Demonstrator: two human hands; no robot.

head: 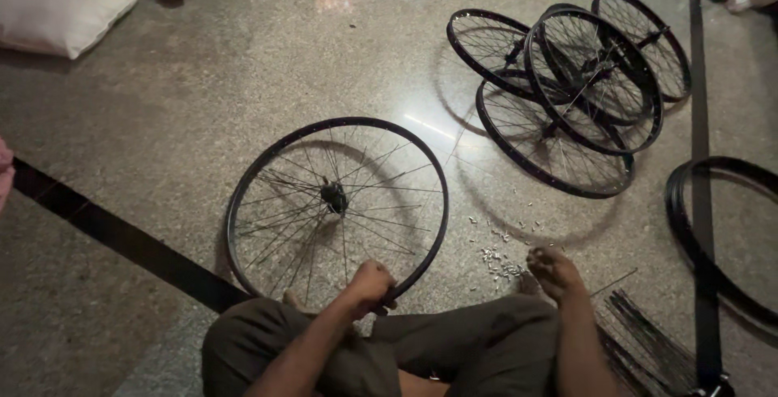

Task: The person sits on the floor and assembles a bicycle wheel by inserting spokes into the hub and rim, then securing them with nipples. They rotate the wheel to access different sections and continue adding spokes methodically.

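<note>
A person sits cross-legged on a polished stone floor point(243, 81), the left hand point(369, 286) closed around the near rim of a black spoked wheel point(337, 207) lying flat just in front of the knees. The right hand point(553, 271) rests fingers-down on the floor beside a scatter of small metal nipples point(498, 255); its grip cannot be told. A bundle of loose spokes point(648, 340) lies at right, a stack of finished wheels point(571, 89) beyond, and a white cushion point(57, 4) at far left.

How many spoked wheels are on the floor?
5: one wheel under the left hand; four stacked wheels at upper right, possibly hiding more. Bare rims lie at right.
</note>
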